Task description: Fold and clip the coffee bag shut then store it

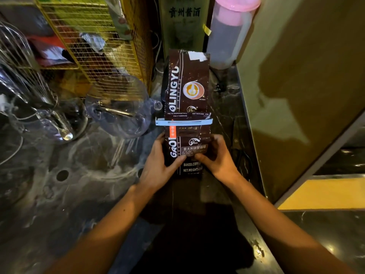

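Note:
A dark brown coffee bag (186, 88) with white lettering lies lengthwise on the dark marble counter, its far end near the back wall. A pale blue sealing clip (183, 122) sits clamped across the bag about halfway along. My left hand (160, 165) grips the near part of the bag from its left side, thumb on top. On the bag's right side, my right hand (216, 155) holds the same near part, its thumb pressing the front face. Both hands hold the end below the clip.
A yellow wire rack (102, 48) stands at the back left. A clear glass pot (120, 105) and metal whisks (21, 62) sit to the left. Behind the bag are a green box (183, 22) and a pink-lidded plastic jug (229, 36). A wall panel (296, 86) rises on the right.

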A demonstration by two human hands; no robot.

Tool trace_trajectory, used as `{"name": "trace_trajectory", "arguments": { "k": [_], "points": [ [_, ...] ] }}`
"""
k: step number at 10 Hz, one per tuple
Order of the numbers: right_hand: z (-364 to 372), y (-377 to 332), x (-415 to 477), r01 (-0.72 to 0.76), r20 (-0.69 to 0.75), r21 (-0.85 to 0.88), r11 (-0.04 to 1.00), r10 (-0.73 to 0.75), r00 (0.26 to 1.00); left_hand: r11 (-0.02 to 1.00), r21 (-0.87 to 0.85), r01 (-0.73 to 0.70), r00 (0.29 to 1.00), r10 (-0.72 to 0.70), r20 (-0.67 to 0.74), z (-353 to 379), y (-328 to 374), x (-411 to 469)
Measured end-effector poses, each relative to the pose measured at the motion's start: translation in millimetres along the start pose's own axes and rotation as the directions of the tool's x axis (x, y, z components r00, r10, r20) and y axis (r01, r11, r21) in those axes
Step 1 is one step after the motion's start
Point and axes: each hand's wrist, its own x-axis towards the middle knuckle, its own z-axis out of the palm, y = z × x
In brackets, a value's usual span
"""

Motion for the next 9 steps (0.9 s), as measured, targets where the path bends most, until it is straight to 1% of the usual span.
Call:
{"name": "trace_trajectory", "arguments": {
  "k": [1, 2, 3, 4, 5, 6, 7, 8, 9],
  "points": [
    [4.6, 1.6, -4.1, -0.031, -0.006, 0.024, 0.999, 0.031, 1.0, 0.999, -0.031, -0.012, 1.0, 0.011, -0.018, 2.4, 0.0, -1.3],
    [7.2, -0.2, -9.8, -0.057, -0.012, 0.009, 0.998, 0.058, 0.998, 0.999, -0.041, -0.003, 0.999, 0.001, -0.038, 1.8, 2.9, -4.5],
    [8.2, -2.9, -13.7, -0.054, -0.022, 0.007, 0.998, 0.054, 0.998, 0.999, -0.047, -0.006, 0.999, 0.004, -0.035, 1.7, 3.4, -8.9],
    [8.5, -5.0, -18.5, -0.051, -0.064, 0.018, 0.999, 0.052, 0.997, 0.998, -0.058, -0.01, 0.999, 0.007, -0.04, 1.3, 4.2, -13.9],
    [9.9, -13.9, -28.2, -0.022, -0.098, 0.029, 0.999, 0.025, 0.995, 0.999, -0.036, -0.017, 0.997, 0.015, -0.075, 1.2, 5.8, -19.0],
    [9.6, -21.4, -38.8, 0.028, -0.099, -0.022, 0.999, -0.031, 0.995, 0.999, -0.025, -0.036, 0.995, 0.034, -0.089, -1.5, 11.0, -26.1],
    [7.2, -31.8, -54.8, 0.109, -0.11, -0.114, 0.988, -0.121, 0.986, 0.996, 0.024, -0.083, 0.991, 0.085, -0.101, -8.4, 20.0, -41.7],
    [6.1, -38.4, -66.0, 0.161, -0.118, -0.163, 0.973, -0.181, 0.976, 0.989, 0.093, -0.116, 0.986, 0.126, -0.112, -13.9, 29.6, -56.5],
    [2.8, -46.7, -75.2, 0.209, -0.124, -0.293, 0.933, -0.254, 0.959, 0.957, 0.23, -0.176, 0.969, 0.21, -0.133, -16.4, 37.9, -69.8]
  ]
}}
